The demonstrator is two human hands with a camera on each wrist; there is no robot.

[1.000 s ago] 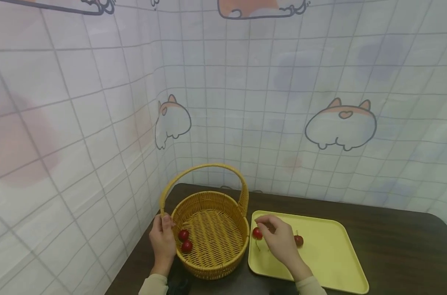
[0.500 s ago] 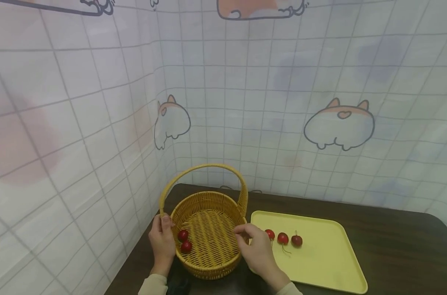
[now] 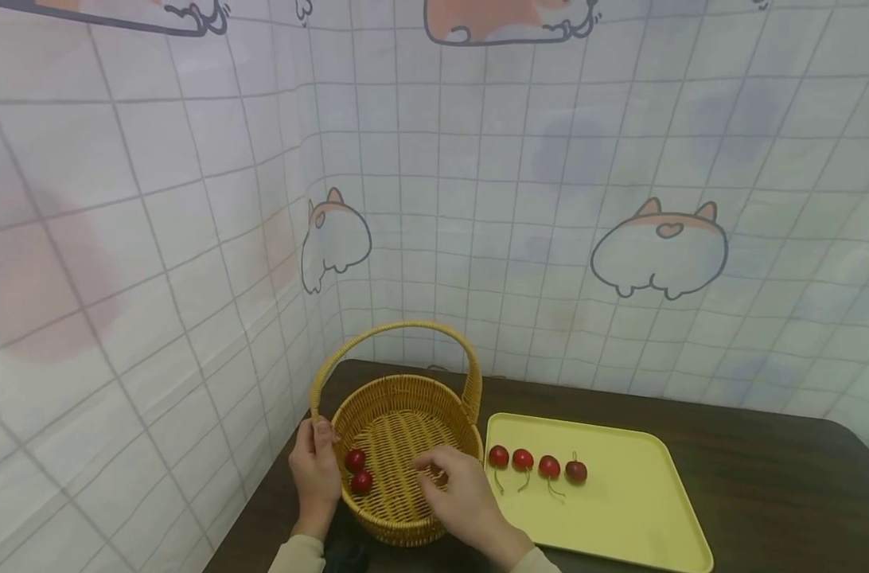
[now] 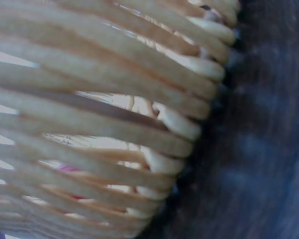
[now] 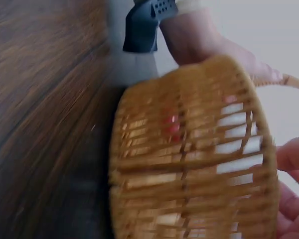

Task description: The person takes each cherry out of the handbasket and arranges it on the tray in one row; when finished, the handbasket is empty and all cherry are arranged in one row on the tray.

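My left hand (image 3: 317,461) grips the left foot of the handle on a round wicker basket (image 3: 420,529). Inside the basket, at its left, lie two red cherries (image 3: 359,471). My right hand (image 3: 463,497) is over the basket's right side, thumb and fingertips brought together. Between them shows a dark red patch, which looks like a cherry (image 3: 440,478), mostly hidden by the fingers. From the right wrist, the right fingers (image 5: 294,154) appear beyond the basket rim (image 5: 269,144). The left wrist view is filled by the woven wall (image 4: 99,99) close up.
Right of the basket lies a yellow tray (image 3: 621,509) with several stemmed cherries (image 3: 549,467) in a row near its left. Both stand on a dark wooden table (image 3: 771,485). A white gridded cloth (image 3: 520,263) with cartoon dogs hangs behind and at the left.
My right hand has moved left from over the tray, across the rim, to above the inside of the basket, uncovering the row of cherries. The left hand has kept its grip.
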